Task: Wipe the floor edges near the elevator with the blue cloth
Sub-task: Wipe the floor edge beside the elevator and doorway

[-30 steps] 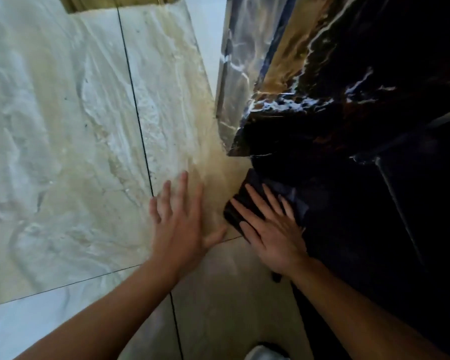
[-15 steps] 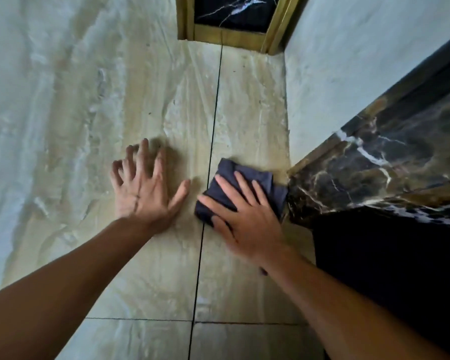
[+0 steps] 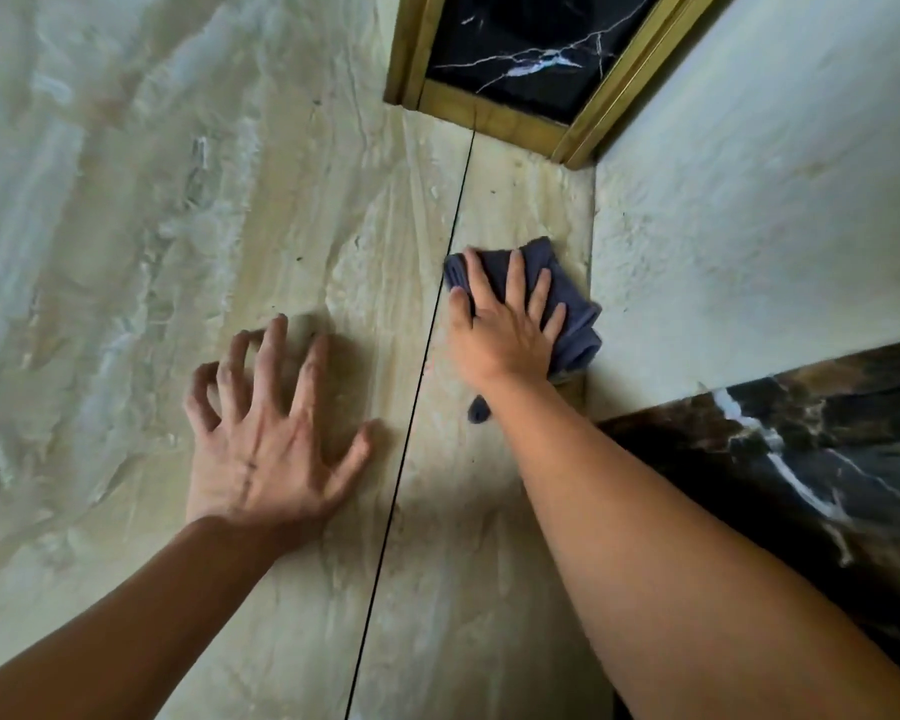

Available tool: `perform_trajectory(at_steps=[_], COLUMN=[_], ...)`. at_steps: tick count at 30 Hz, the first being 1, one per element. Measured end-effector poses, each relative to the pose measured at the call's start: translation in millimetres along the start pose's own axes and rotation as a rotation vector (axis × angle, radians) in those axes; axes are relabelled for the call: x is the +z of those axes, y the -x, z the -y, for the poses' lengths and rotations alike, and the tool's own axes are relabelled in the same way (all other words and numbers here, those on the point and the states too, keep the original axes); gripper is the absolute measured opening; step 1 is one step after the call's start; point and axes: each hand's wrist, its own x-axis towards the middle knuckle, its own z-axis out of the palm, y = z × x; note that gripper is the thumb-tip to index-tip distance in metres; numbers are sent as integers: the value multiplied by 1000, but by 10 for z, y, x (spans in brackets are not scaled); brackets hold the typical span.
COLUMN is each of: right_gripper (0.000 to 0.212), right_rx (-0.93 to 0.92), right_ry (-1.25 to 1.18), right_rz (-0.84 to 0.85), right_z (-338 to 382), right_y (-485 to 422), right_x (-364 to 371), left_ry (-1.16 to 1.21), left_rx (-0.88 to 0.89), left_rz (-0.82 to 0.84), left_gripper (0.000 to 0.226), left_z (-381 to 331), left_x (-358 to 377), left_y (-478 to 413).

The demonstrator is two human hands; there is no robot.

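My right hand (image 3: 505, 324) lies flat on the folded blue cloth (image 3: 575, 324) and presses it onto the beige marble floor (image 3: 302, 210), right where the floor meets the pale wall (image 3: 749, 215). One small corner of the cloth pokes out under my wrist. My left hand (image 3: 266, 433) rests on the floor to the left of the dark tile joint (image 3: 427, 330), fingers spread and bent, holding nothing.
A dark veined marble panel (image 3: 801, 459) juts out at the right, just behind the cloth. At the far end a gold frame (image 3: 489, 116) borders black marble (image 3: 531, 49). Open floor stretches to the left.
My right hand has slid the cloth forward, off the dark panel's corner and along the pale wall's foot. My left hand has stayed planted on the floor.
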Motion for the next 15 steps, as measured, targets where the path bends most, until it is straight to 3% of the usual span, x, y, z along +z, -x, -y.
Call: perform_trajectory(at_steps=[3,8,10,15], right_gripper=[51,48,47,48], right_rx=[1,63,161,208], right_ry=[7,-72,-116,-183], right_rz=[-63,-206,-234,-66], right_z=[48,50,114,362], right_y=[135,1429,919,-1194], right_x=[101,311,246,-210], left_ry=[-8,95,121,72], left_rx=[1,6,16,33], left_rz=[18,-82,-133,-76], left_gripper=[90,95,94,88], left_z=[48,-58,-113,-97], left_x=[12,-28,-33,53], left_y=[21,23,-63,-113])
